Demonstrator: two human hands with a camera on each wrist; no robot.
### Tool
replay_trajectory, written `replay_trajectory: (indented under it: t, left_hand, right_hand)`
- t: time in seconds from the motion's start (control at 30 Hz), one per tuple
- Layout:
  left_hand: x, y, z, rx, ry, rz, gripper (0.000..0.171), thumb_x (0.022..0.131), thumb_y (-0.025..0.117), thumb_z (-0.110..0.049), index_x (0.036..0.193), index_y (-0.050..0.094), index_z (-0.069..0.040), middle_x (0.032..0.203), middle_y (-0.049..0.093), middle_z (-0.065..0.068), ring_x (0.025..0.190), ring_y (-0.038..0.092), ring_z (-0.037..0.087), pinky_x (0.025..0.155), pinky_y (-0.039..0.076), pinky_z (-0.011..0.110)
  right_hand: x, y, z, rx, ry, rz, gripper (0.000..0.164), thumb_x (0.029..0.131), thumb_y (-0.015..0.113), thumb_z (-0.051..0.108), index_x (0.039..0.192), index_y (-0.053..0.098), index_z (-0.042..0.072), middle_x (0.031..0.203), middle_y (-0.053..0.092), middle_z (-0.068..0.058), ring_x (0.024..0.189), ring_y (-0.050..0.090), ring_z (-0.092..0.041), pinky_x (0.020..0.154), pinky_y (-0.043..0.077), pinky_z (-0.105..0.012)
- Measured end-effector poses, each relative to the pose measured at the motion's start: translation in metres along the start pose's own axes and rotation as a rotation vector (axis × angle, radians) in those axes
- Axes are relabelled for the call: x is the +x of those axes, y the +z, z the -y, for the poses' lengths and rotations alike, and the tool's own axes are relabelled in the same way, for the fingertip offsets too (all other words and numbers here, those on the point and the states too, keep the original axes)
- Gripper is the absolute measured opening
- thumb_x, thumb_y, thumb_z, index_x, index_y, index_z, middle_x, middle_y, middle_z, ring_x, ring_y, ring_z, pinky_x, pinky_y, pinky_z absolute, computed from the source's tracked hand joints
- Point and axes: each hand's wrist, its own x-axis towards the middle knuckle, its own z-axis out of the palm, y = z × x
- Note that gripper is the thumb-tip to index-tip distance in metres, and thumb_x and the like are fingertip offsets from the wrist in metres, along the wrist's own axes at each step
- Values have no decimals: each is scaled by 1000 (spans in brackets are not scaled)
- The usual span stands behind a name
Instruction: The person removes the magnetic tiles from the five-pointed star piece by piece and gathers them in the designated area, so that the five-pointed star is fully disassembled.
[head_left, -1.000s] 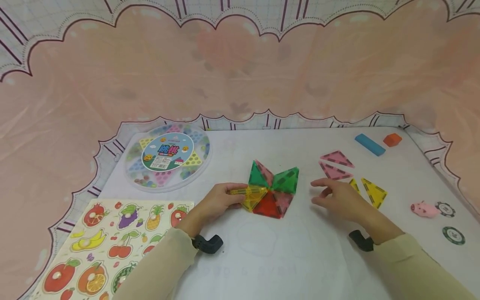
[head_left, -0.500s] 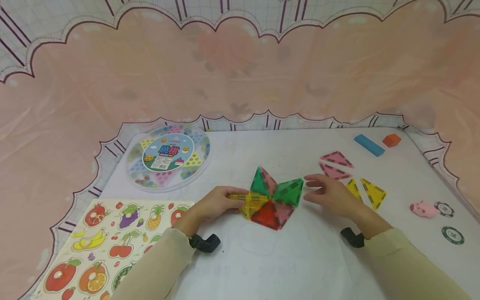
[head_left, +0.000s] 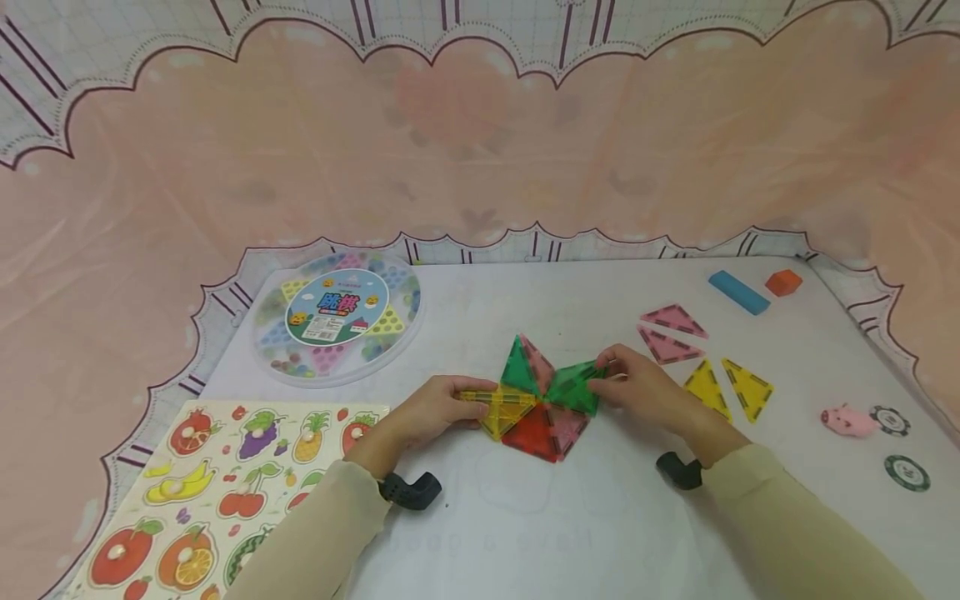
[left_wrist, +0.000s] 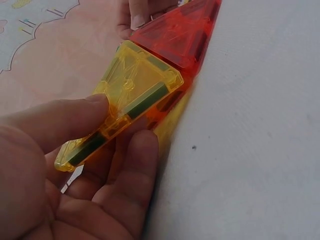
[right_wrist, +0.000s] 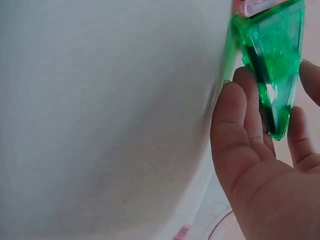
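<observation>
Translucent magnetic tiles join in a pinwheel shape at the middle of the table. My left hand (head_left: 431,412) pinches the yellow triangular magnetic tile (left_wrist: 125,80) on its left side, thumb above and fingers beneath. On the opposite side, my right hand (head_left: 645,387) has thumb and fingers around the outer corner of the green triangular magnetic tile (right_wrist: 277,55). A red tile (head_left: 531,429) and a pink tile (head_left: 567,425) form the near part. At the back, another green tile (head_left: 516,367) stands beside a pink one (head_left: 538,362).
Two loose pink triangles (head_left: 675,318) and two yellow triangles (head_left: 748,389) lie right of the pinwheel. Farther right are a blue block (head_left: 738,292), an orange block (head_left: 783,282), a pink pig figure (head_left: 847,419) and two chips (head_left: 906,472). Leftward lie a round Chinese checkers set (head_left: 337,304) and a fruit puzzle board (head_left: 210,425).
My right hand has moved left onto the green tile and now grips its corner. The pinwheel has shifted slightly toward me; my left hand keeps its pinch on the yellow tile.
</observation>
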Motion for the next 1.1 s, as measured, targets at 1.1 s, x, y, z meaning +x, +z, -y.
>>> replay_trajectory:
  t: [1.1]
  left_hand:
    - [-7, 3, -13, -10, -11, 11, 37, 85, 62, -12, 121, 56, -10, 112, 59, 8, 96, 57, 21, 81, 47, 33]
  right_hand:
    - [7, 2, -1, -71, 63, -111, 39, 83, 56, 48, 101, 57, 14, 93, 53, -6, 82, 46, -22, 65, 43, -31]
